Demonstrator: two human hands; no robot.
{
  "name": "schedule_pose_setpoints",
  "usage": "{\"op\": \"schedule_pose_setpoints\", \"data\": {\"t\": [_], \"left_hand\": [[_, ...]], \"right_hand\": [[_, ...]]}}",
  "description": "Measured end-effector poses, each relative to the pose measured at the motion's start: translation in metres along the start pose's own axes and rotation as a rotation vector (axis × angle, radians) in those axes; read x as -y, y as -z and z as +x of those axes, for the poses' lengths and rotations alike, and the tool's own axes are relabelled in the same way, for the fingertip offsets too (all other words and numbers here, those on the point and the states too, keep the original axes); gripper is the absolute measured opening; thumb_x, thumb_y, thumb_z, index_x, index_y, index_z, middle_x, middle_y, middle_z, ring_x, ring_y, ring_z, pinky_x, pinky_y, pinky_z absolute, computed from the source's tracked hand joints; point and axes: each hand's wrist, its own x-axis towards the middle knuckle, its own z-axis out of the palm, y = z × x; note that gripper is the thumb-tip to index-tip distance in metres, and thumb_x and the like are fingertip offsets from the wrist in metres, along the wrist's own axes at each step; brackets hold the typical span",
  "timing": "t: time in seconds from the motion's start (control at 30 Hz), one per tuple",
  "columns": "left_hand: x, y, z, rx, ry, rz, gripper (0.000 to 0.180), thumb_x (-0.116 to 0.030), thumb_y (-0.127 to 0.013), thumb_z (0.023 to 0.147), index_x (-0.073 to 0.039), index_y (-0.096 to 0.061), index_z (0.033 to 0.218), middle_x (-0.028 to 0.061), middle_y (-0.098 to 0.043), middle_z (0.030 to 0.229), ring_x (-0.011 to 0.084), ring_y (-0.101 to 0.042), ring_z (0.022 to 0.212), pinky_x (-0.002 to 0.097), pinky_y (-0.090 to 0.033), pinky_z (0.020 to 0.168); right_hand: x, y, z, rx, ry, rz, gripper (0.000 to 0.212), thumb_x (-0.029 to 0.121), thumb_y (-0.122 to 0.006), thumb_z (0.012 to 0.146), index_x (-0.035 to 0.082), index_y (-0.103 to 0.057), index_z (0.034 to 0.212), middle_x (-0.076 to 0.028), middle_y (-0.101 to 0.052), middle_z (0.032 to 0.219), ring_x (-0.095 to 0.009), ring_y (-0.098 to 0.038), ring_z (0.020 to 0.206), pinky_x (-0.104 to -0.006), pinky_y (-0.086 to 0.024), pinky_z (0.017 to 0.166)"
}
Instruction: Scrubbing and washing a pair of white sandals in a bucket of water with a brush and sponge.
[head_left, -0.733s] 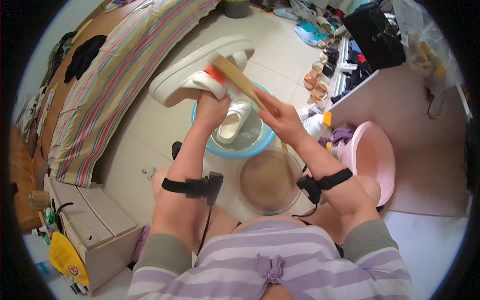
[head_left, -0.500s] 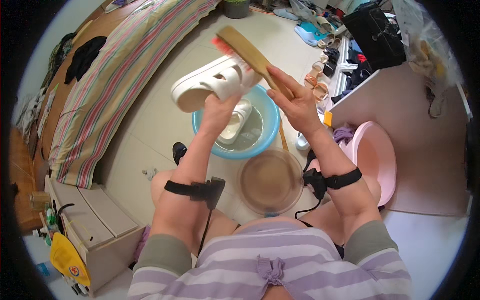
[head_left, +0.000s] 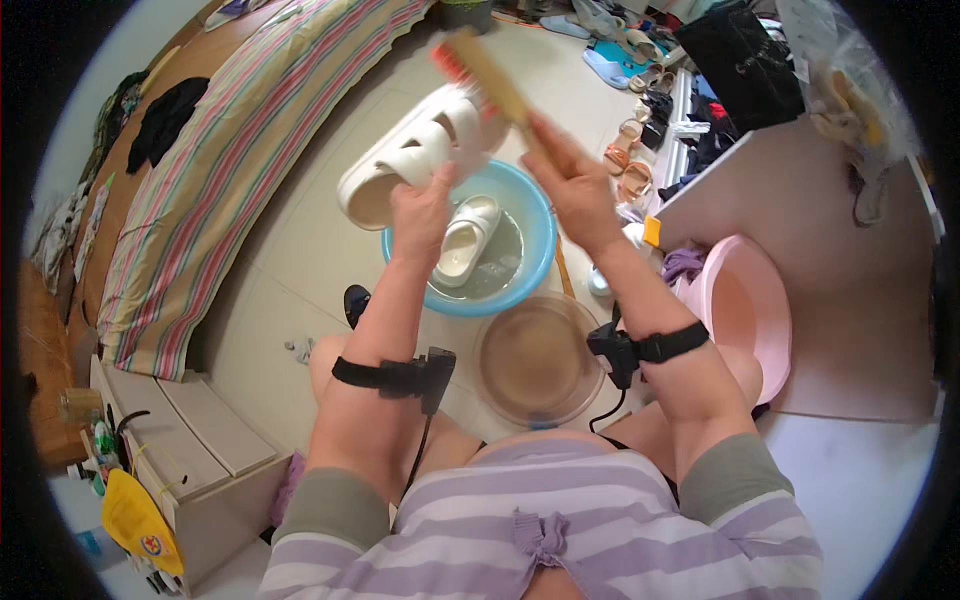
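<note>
My left hand (head_left: 420,212) is closed on a white sandal (head_left: 395,165) with wide straps, held tilted above the left side of a blue basin (head_left: 548,245). In my right hand (head_left: 577,195) is the handle of a wooden scrub brush (head_left: 490,85) with reddish-pink bristles. The brush head is at the sandal's far end and is smeared by motion; whether the bristles touch it I cannot tell. A second white sandal (head_left: 466,243) lies in the cloudy water of the basin, below my hands.
Nearer me is a round brownish, see-through lid or shallow dish (head_left: 540,360). A pink tub (head_left: 775,320) stands at right, with purple cloth (head_left: 683,265) beside it. Several shoes line the far right, among them orange sandals (head_left: 622,150). A bed with a striped cover (head_left: 270,160) runs along the left.
The sandal has turned a little in my left hand's grip, showing more of its straps. My right hand has shifted slightly left and nearer me with the brush.
</note>
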Motion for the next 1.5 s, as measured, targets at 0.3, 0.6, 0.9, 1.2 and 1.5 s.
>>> {"op": "schedule_pose_setpoints", "data": {"t": [0.3,0.6,0.9,1.2,1.5], "left_hand": [[-0.018,0.012,0.007,0.163,0.083,-0.194,0.041,-0.027,-0.060,0.092,0.002,-0.056,0.120,0.0072,-0.061,0.114,0.0169,-0.058,0.103,0.0317,-0.043,0.091],[-0.033,0.011,0.017,0.177,0.115,-0.748,0.054,-0.048,-0.034,0.099,-0.005,-0.040,0.132,0.0102,-0.048,0.129,0.0233,-0.047,0.119,0.0389,-0.036,0.103],[-0.030,0.017,0.015,0.159,0.106,-0.754,0.073,-0.065,-0.040,0.090,-0.007,-0.041,0.134,0.0106,-0.046,0.132,0.0279,-0.043,0.124,0.0455,-0.030,0.108],[-0.034,0.008,0.016,0.162,0.141,-0.700,0.083,-0.072,-0.040,0.085,-0.006,-0.039,0.135,0.0108,-0.047,0.130,0.0285,-0.043,0.123,0.0458,-0.034,0.106],[-0.034,0.023,0.027,0.125,0.074,-0.738,0.083,-0.074,-0.044,0.082,-0.007,-0.041,0.131,0.0081,-0.049,0.125,0.0230,-0.047,0.116,0.0390,-0.034,0.103]], "right_hand": [[-0.009,0.018,-0.008,0.030,-0.111,-0.145,0.046,0.025,-0.066,0.085,0.014,-0.057,0.129,-0.013,-0.064,0.117,-0.019,-0.064,0.104,-0.0297,-0.049,0.088],[-0.065,0.044,-0.055,0.316,-0.200,-0.394,0.047,0.023,-0.067,0.083,0.022,-0.056,0.129,-0.013,-0.067,0.106,-0.024,-0.068,0.091,-0.0311,-0.052,0.082],[-0.013,-0.023,-0.055,0.402,-0.126,-0.201,0.045,0.019,-0.068,0.083,0.019,-0.058,0.126,-0.014,-0.064,0.116,-0.026,-0.066,0.099,-0.0306,-0.051,0.084],[0.008,-0.033,-0.016,0.180,-0.029,0.091,0.045,0.023,-0.067,0.085,0.017,-0.057,0.128,-0.013,-0.066,0.112,-0.016,-0.066,0.094,-0.0277,-0.051,0.082],[-0.029,0.017,-0.034,0.134,-0.067,-0.333,0.043,0.024,-0.066,0.083,0.016,-0.060,0.125,-0.016,-0.067,0.104,-0.025,-0.068,0.088,-0.0337,-0.054,0.079]]}}
